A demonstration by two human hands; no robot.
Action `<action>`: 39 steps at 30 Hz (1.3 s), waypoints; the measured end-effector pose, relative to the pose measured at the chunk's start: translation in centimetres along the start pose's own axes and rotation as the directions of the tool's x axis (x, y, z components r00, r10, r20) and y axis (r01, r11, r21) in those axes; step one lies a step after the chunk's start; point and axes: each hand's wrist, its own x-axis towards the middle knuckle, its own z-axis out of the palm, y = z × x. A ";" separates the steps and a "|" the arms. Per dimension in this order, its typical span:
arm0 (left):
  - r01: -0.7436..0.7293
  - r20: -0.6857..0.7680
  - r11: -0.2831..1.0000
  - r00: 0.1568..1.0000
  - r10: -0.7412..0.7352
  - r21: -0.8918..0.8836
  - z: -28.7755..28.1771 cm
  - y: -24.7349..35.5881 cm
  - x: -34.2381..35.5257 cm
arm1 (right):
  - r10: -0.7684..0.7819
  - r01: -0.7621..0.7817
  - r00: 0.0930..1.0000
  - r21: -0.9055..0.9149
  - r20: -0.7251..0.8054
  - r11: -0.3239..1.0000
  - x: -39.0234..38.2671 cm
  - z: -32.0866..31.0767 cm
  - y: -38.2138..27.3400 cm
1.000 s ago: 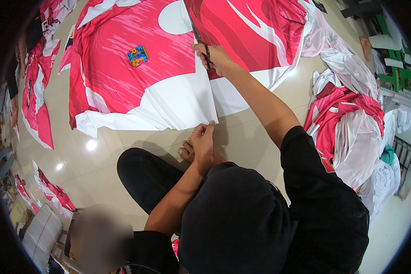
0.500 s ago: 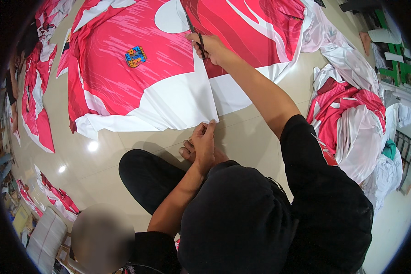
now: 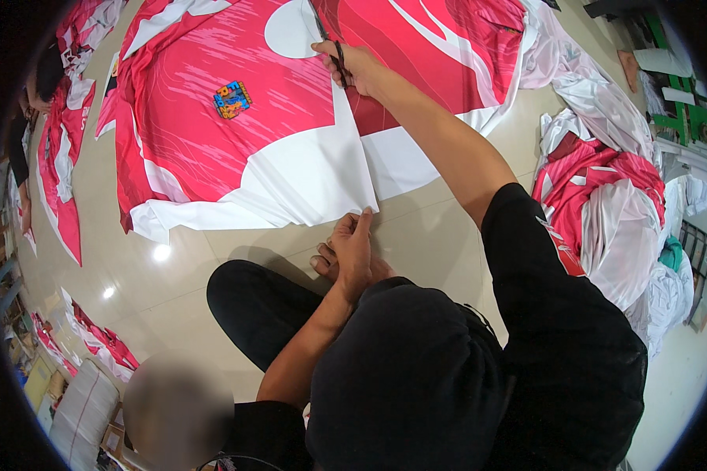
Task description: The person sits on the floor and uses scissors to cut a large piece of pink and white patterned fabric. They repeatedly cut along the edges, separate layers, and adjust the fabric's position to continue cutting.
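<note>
A large pink, red and white printed fabric (image 3: pixel 291 102) lies spread on the floor in front of me. My right hand (image 3: pixel 352 69) grips black-handled scissors (image 3: pixel 339 64), their blades pointing away from me along a cut that parts the fabric. Closer to me, my left hand (image 3: pixel 351 242) pinches the white lower corner of the left piece between thumb and fingertips. A white rounded shape marks the fabric just left of the blades. A small colourful printed emblem (image 3: pixel 232 100) sits farther left.
Crumpled pink and white fabric (image 3: pixel 605 212) is heaped on the right. Narrow pink and white pieces (image 3: pixel 61 173) lie on the tiled floor (image 3: pixel 173 294) at left, near another person's hand (image 3: pixel 39 104). A person with a blurred head is at lower left; my bent knee (image 3: pixel 247 306) is below the cloth.
My right hand and the scissors have moved slightly farther away along the cut. My left hand stays at the corner. At far left, another person's arm has shifted.
</note>
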 end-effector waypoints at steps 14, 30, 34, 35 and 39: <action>-0.006 -0.012 1.000 1.000 0.006 -0.001 0.2 0.2 -0.1 | -0.016 0.015 0.999 -0.034 -0.033 0.999 2.3 0.3 -1.6; 0.015 0.028 1.000 0.999 -0.015 -0.015 -0.3 -0.3 0.5 | -0.042 0.042 0.999 -0.031 -0.005 0.999 6.1 0.4 -2.4; 0.026 0.022 0.999 0.999 -0.025 -0.031 -0.3 -0.4 0.5 | -0.057 0.058 0.998 -0.054 0.020 0.997 6.9 0.3 -2.2; 0.033 0.022 0.999 0.999 -0.032 -0.036 -0.3 -0.4 0.4 | -0.060 0.060 0.998 -0.073 -0.008 0.996 7.0 0.2 -2.2; 0.015 0.019 1.000 1.000 -0.015 -0.021 -0.2 -0.2 0.4 | -0.020 0.024 0.999 -0.087 0.049 0.996 7.6 0.1 -2.6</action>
